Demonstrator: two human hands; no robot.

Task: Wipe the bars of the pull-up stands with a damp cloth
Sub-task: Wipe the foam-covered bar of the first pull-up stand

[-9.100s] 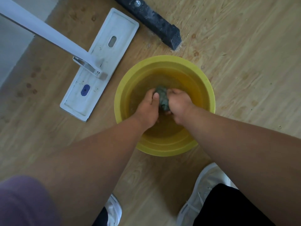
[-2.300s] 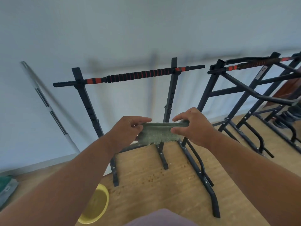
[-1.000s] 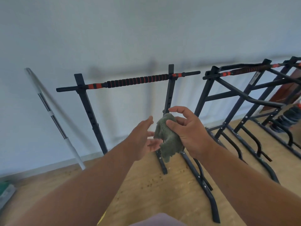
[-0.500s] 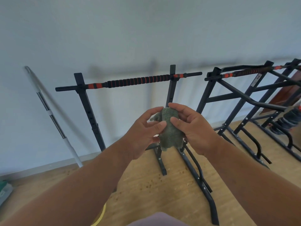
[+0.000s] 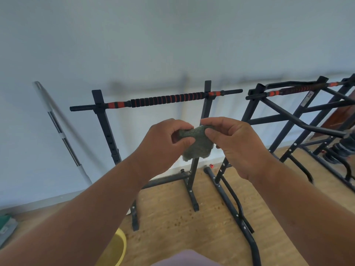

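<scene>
A green-grey damp cloth point(image 5: 196, 144) hangs bunched between both hands at chest height. My left hand point(image 5: 163, 144) pinches its left top edge and my right hand point(image 5: 236, 143) pinches its right top edge. Behind them stands a black pull-up stand point(image 5: 104, 127) against the wall. Its horizontal bar point(image 5: 165, 100) has black and orange foam grips. A second black stand point(image 5: 288, 116) with its own orange-and-black bar point(image 5: 299, 90) is to the right. Both hands are well in front of and below the bars, touching neither.
A silver barbell pole point(image 5: 57, 125) leans on the white wall at left. A yellow basin point(image 5: 120, 248) sits on the wooden floor below my left arm. Weight plates point(image 5: 343, 150) lie at far right. The stands' black floor legs point(image 5: 232, 206) stretch toward me.
Since a second ago, my left hand has taken hold of the cloth again. Both hands have pulled slightly apart and turned the bunched cloth between them. The view has hardly shifted.
</scene>
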